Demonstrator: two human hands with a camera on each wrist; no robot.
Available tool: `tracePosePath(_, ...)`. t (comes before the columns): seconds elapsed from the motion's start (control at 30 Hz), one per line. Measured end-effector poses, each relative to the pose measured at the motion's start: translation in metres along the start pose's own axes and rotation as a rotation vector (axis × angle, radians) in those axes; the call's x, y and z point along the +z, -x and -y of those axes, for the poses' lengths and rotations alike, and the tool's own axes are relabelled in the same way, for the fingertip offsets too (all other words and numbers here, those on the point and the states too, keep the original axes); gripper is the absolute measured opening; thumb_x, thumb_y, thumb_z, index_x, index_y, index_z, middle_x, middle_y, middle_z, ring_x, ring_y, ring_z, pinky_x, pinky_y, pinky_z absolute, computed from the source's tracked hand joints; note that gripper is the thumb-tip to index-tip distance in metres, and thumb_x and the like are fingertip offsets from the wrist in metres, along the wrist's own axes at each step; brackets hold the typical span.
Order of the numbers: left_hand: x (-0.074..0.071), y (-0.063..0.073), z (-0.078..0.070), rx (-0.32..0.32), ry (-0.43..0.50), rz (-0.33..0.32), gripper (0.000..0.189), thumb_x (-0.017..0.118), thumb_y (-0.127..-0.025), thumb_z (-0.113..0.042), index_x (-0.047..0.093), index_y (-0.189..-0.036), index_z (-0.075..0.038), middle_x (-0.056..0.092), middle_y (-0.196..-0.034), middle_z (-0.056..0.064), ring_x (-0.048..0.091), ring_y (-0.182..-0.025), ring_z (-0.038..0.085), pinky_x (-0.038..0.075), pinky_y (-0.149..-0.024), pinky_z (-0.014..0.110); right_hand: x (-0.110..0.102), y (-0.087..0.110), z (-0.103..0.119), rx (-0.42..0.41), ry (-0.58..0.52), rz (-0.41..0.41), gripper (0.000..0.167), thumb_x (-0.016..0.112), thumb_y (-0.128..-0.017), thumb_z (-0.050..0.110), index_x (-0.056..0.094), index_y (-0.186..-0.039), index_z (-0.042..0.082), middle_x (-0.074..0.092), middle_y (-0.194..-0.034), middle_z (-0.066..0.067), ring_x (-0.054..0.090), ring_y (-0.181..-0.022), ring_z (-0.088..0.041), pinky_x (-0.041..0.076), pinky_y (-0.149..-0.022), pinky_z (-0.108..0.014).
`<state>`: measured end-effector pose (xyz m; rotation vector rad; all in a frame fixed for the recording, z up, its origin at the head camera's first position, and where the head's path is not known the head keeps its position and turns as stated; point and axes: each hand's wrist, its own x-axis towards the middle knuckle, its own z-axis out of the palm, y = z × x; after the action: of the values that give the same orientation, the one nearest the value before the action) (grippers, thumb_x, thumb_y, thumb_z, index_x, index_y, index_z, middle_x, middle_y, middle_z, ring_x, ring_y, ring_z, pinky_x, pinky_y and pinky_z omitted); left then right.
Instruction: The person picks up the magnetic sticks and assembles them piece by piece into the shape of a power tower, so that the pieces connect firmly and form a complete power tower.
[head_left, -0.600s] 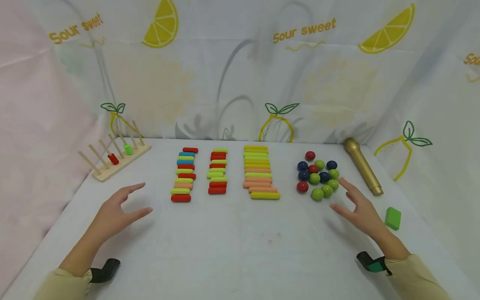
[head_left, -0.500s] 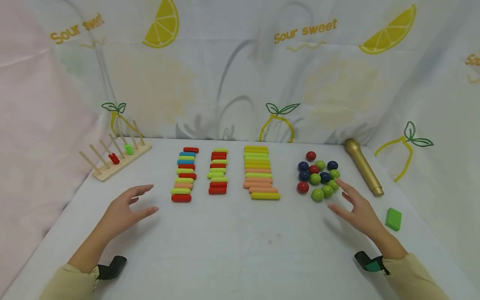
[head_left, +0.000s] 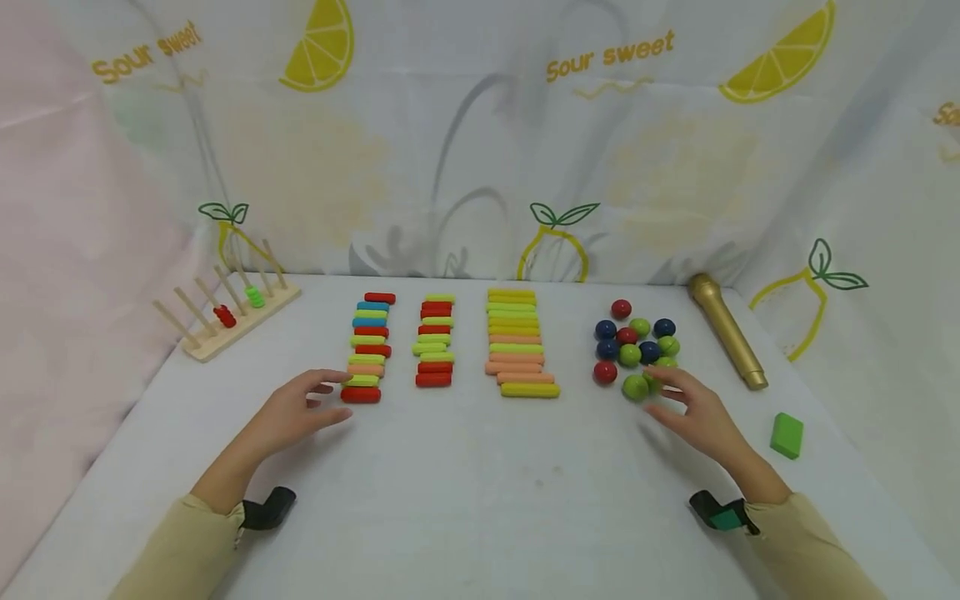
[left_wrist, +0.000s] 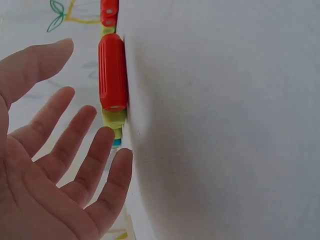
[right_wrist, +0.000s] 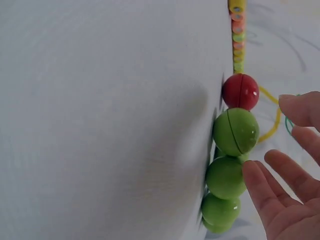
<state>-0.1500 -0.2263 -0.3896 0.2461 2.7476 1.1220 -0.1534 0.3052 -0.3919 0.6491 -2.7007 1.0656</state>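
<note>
Left hand (head_left: 296, 410): fingers parted, nothing held, beside the red stick (head_left: 361, 395) at the near end of the leftmost column. A low pinch should spare neighbouring sticks. Green ball (head_left: 635, 387): near edge of the cluster, liable to roll; gentle closure advisable. Right hand (head_left: 697, 421): fingers parted, holding nothing; contact with balls cannot be told.

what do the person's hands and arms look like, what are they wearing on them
Both the left hand and right hand are bare, with no gloves. Each forearm has a loose beige fabric sleeve ending near the wrist. A black, angular device is strapped at each wrist, the left device and the right device; the right one shows a green patch.
</note>
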Motion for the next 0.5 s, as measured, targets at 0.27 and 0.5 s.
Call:
tracePosePath(0.27,0.002,-0.012,-0.003,-0.037,0.042,0.076,0.044,0.069,-0.085,-0.024,0.057,-0.122,-0.005,0.050,-0.126,0.019,0.050,-0.109,0.035,0.048,-0.084,0.045,0.003,-0.006,0.001,0.049,0.033,0.052,0.041,0.068,-0.081,-0.003,0.054,-0.119,-0.007,0.057,-0.114,-0.021,0.054,-0.101,-0.035,0.049,-0.079,-0.046)
tracePosePath(0.5,0.005,-0.015,-0.006,-0.115,0.021,0.079,0.037,0.070,-0.084,-0.018,0.061,-0.117,-0.004,0.054,-0.118,0.018,0.051,-0.101,0.032,0.050,-0.077,0.038,0.004,-0.011,0.001,0.105,0.037,0.099,0.035,0.069,-0.080,-0.002,0.058,-0.113,-0.008,0.057,-0.104,-0.018,0.059,-0.091,-0.033,0.051,-0.076,-0.042)
